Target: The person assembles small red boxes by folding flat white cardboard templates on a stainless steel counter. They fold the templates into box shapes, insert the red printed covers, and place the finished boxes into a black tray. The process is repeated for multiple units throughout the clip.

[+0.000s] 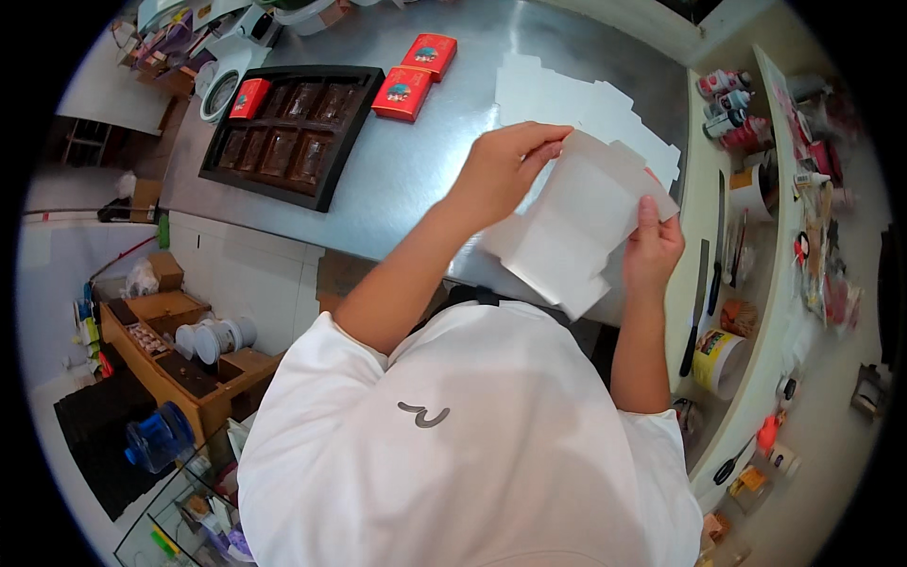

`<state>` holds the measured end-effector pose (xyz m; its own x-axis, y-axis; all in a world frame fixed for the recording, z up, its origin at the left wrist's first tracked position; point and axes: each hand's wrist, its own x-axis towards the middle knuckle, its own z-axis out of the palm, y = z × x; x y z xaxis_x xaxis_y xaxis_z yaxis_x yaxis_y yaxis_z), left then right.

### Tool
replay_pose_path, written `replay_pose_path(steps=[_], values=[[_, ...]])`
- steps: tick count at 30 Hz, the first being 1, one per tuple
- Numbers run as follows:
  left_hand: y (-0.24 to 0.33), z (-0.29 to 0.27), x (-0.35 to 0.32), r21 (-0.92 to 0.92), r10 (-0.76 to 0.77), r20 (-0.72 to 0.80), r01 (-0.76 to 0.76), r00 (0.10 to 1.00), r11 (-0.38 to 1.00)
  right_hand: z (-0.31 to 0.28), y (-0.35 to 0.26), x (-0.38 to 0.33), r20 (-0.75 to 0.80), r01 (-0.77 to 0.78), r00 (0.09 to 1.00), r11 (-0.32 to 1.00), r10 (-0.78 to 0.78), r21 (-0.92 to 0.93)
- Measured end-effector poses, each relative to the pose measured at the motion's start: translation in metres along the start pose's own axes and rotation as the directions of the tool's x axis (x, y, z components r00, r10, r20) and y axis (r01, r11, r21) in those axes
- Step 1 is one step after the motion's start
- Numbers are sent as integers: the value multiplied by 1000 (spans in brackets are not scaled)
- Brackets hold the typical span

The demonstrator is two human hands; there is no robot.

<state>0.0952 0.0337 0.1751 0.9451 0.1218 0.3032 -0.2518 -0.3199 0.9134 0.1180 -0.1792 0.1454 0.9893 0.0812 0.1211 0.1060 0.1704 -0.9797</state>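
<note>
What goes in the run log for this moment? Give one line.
left hand: grips top of flat white cardboard box blank | right hand: holds its right edge | blank: above steel table | nearby: stack of white blanks

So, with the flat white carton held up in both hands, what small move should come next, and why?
Probably fold one side panel along its crease. The white carton blank is unfolded, the left hand pinches its top edge and the right hand its right edge, above the steel table.
</note>
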Motion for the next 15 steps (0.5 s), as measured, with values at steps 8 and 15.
replay_pose_path(steps=[8, 15], values=[[17, 22, 3, -108, -85, -8, 84, 996, 991, -1, 1, 11, -129, 98, 979, 917, -159, -386], [5, 55, -15, -93, -88, -158, 73, 984, 993, 1, 15, 20, -128, 51, 985, 898, -118, -436]])
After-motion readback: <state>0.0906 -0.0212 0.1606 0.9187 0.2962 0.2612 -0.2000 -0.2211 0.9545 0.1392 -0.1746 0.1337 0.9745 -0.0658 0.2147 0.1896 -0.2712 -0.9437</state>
